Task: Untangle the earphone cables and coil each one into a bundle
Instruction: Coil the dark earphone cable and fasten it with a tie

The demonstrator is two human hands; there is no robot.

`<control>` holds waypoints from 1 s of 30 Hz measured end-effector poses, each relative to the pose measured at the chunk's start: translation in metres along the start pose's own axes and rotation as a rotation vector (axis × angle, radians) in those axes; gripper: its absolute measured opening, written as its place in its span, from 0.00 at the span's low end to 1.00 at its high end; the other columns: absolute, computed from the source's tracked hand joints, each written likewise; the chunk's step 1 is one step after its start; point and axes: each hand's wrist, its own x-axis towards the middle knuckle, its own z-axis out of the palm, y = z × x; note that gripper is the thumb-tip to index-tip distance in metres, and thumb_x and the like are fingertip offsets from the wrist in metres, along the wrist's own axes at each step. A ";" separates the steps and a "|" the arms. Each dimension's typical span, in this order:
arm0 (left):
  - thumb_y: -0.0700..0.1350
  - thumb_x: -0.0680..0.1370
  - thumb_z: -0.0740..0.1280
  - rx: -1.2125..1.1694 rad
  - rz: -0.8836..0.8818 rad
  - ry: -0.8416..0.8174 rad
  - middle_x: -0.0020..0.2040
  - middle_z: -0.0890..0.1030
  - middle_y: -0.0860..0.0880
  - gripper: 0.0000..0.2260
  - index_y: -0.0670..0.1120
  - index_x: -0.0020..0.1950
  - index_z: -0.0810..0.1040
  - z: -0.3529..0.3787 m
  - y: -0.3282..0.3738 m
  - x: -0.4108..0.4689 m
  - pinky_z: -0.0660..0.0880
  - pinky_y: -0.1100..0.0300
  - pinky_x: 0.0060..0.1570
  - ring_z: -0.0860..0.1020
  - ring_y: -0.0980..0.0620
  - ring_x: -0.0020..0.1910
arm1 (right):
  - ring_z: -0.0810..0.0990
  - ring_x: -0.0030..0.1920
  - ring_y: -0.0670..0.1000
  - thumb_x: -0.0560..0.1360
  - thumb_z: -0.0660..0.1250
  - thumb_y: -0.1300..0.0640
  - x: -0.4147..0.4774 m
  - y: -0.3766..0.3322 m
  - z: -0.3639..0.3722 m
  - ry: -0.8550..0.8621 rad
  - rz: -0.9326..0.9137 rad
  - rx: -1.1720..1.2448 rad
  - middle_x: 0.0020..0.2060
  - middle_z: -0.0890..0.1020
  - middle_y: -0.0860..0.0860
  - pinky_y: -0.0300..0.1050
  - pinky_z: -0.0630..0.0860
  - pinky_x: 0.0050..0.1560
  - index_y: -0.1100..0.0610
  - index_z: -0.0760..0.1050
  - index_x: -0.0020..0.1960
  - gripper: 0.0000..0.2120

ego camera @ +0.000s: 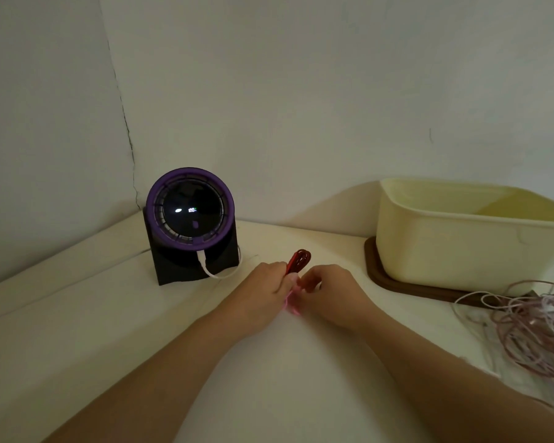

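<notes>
A red earphone cable [299,259] is folded into a small looped bundle that sticks up between my two hands at the middle of the white table. My left hand [263,290] grips the lower part of the bundle. My right hand [328,290] pinches the cable just to the right of it, fingers curled. A short pink stretch of cable [289,302] shows below the hands. A tangled heap of pink and whitish earphone cables [531,327] lies at the table's right edge, apart from both hands.
A pale yellow plastic tub [461,247] stands on a brown wooden tray [394,284] at the back right. A black and purple round device [191,219] with a white cord [218,274] sits at the back left, near the wall corner.
</notes>
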 end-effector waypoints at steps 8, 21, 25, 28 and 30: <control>0.45 0.82 0.55 -0.086 -0.014 -0.017 0.36 0.82 0.49 0.14 0.47 0.36 0.68 0.000 0.000 0.000 0.72 0.61 0.34 0.73 0.57 0.28 | 0.70 0.30 0.42 0.74 0.68 0.54 0.003 0.003 -0.011 -0.098 -0.081 0.019 0.33 0.79 0.45 0.28 0.64 0.28 0.54 0.82 0.43 0.06; 0.44 0.83 0.54 -0.220 -0.044 0.037 0.36 0.78 0.48 0.13 0.39 0.48 0.76 -0.008 0.015 -0.006 0.71 0.66 0.35 0.73 0.61 0.29 | 0.79 0.34 0.43 0.76 0.67 0.62 -0.014 0.007 -0.053 -0.084 -0.102 0.443 0.41 0.84 0.56 0.37 0.78 0.40 0.56 0.78 0.46 0.03; 0.47 0.82 0.54 -0.232 0.037 0.158 0.45 0.80 0.47 0.12 0.47 0.51 0.77 -0.023 0.056 -0.007 0.71 0.68 0.39 0.75 0.57 0.38 | 0.81 0.36 0.43 0.75 0.67 0.59 -0.030 -0.003 -0.084 0.029 -0.201 0.447 0.41 0.85 0.52 0.30 0.76 0.38 0.51 0.79 0.47 0.04; 0.51 0.82 0.55 -0.320 0.098 0.163 0.51 0.81 0.45 0.14 0.49 0.44 0.76 -0.024 0.089 -0.003 0.74 0.55 0.52 0.77 0.49 0.47 | 0.83 0.39 0.47 0.75 0.68 0.58 -0.038 -0.007 -0.105 0.111 -0.270 0.365 0.39 0.85 0.51 0.30 0.76 0.40 0.55 0.82 0.49 0.05; 0.55 0.78 0.55 -0.356 0.118 0.175 0.50 0.81 0.44 0.14 0.52 0.39 0.75 -0.022 0.108 0.002 0.75 0.46 0.54 0.78 0.46 0.49 | 0.82 0.37 0.44 0.74 0.70 0.59 -0.041 -0.010 -0.118 0.166 -0.308 0.335 0.38 0.85 0.49 0.30 0.75 0.40 0.56 0.82 0.49 0.05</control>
